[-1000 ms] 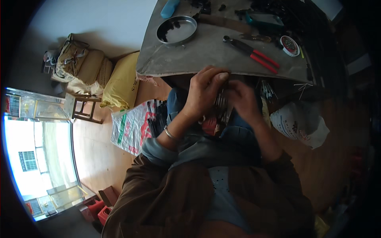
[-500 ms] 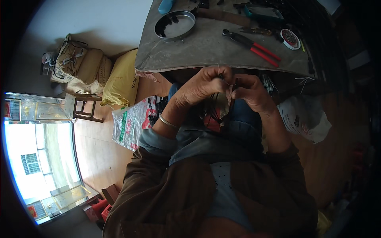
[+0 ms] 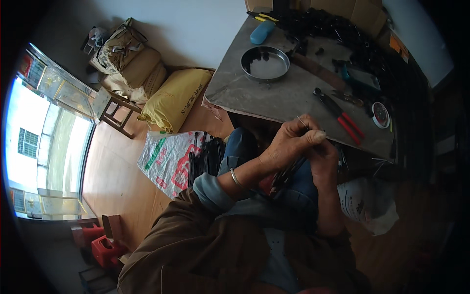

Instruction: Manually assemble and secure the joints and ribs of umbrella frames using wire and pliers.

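Observation:
Close together over my lap, near the table's front edge, are my left hand (image 3: 292, 141) and my right hand (image 3: 325, 164). My left fingers are pinched on a thin pale wire or needle (image 3: 302, 122), whose end sticks up past the knuckles. The right hand is closed just beneath and beside the left; whatever lies in its fingers is hidden. Below both hands, slender dark pieces (image 3: 283, 179) lie over my lap, partly covered by my left forearm. Red-handled pliers (image 3: 348, 126) rest on the table a little beyond my right hand.
The grey-topped table (image 3: 230, 90) bears a round metal dish (image 3: 265, 63) with black bits, a blue object (image 3: 263, 32), a small round tub (image 3: 380, 115) and piled black parts (image 3: 325, 27). Black rods (image 3: 206, 157) lie on a plastic sack (image 3: 166, 159) on the floor. A yellow sack (image 3: 178, 95) leans behind.
My head view has turned, so the table sits lower and farther right in it. Before, both hands pinched side by side; now the left overlaps the right, its thumb uppermost.

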Available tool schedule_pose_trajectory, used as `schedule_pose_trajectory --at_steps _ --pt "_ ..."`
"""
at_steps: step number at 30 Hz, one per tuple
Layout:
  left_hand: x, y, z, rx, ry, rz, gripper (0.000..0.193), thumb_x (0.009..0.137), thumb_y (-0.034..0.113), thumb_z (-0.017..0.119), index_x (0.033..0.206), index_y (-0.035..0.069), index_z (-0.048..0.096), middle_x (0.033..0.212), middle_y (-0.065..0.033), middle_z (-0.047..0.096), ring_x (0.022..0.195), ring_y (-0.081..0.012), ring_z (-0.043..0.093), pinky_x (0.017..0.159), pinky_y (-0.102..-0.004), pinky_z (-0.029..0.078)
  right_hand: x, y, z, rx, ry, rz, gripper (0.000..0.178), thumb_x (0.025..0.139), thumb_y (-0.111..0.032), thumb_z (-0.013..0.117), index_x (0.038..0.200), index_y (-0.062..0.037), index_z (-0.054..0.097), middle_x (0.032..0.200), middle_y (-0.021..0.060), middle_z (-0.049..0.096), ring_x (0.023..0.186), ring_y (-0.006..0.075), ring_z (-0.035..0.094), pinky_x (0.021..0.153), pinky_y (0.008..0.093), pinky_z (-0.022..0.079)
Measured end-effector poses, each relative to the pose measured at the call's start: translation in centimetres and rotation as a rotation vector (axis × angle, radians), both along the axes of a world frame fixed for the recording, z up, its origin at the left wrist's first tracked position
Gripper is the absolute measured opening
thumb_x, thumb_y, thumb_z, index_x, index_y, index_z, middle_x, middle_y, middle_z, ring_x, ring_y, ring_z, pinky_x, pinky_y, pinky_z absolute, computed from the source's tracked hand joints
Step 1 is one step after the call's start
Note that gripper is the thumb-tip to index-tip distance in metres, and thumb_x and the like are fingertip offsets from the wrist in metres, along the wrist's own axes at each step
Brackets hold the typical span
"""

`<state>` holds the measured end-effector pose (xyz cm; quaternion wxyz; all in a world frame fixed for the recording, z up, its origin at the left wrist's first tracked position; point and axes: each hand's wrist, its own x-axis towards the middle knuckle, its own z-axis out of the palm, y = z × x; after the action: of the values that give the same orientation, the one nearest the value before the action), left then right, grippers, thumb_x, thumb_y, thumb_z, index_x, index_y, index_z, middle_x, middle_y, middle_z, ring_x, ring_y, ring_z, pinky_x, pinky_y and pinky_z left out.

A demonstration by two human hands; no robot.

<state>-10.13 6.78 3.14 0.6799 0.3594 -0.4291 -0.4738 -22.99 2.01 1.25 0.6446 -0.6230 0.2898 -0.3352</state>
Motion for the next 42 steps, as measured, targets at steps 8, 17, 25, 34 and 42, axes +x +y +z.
schedule_pose_trajectory --at_steps 8,17,25,34,42 --pt "15.5 -9.3 -0.2 0.059 -1.194 0.754 0.026 0.081 0.024 0.067 0.1 0.006 0.066 0.095 -0.0115 0.062 0.085 -0.0268 0.062 0.075 -0.0359 0.05 0.8 -1.1 -0.9 0.11 -0.146 0.064 0.011 0.083 0.001 0.067 0.093 0.0019 0.062 0.091 0.0058 0.065 0.082 0.0105 0.061 0.076 0.0241 0.05" --pt "21.0 -13.5 -1.3 0.232 -1.814 0.667 0.018 0.076 0.021 0.066 0.093 0.02 0.072 0.097 -0.0067 0.061 0.099 -0.0265 0.056 0.083 -0.0396 0.045 1.9 -1.4 -0.6 0.281 -0.222 0.123 0.01 0.084 -0.001 0.066 0.09 0.0021 0.059 0.087 0.0095 0.064 0.08 0.0159 0.062 0.075 0.029 0.051" --pt "11.5 -5.8 2.0 0.053 -0.883 0.066 0.021 0.081 0.006 0.065 0.102 0.002 0.067 0.081 -0.0091 0.069 0.072 -0.0107 0.065 0.066 -0.0261 0.052 2.4 -2.3 -0.9 0.28 -0.142 0.1 0.01 0.084 -0.004 0.066 0.092 0.0004 0.061 0.085 0.0053 0.065 0.077 0.0122 0.061 0.073 0.0256 0.05" --pt "7.1 0.9 0.1 0.198 -0.537 -0.168 0.027 0.087 0.003 0.053 0.113 -0.001 0.062 0.09 -0.0054 0.067 0.081 -0.01 0.061 0.073 -0.0258 0.05 1.4 -1.1 -0.4 0.202 -0.175 0.263 0.013 0.084 -0.011 0.07 0.088 -0.0011 0.063 0.079 0.0053 0.065 0.074 0.0118 0.062 0.07 0.026 0.05" --pt "6.6 0.9 -1.0 0.422 0.341 -0.113 0.021 0.091 0.016 0.058 0.108 0.003 0.058 0.084 -0.0024 0.06 0.072 -0.0125 0.06 0.067 -0.0269 0.05 1.4 -0.7 -0.9 0.238 -0.208 0.271 0.014 0.084 -0.014 0.07 0.089 -0.0022 0.064 0.079 0.0048 0.065 0.072 0.0114 0.062 0.069 0.0254 0.05"
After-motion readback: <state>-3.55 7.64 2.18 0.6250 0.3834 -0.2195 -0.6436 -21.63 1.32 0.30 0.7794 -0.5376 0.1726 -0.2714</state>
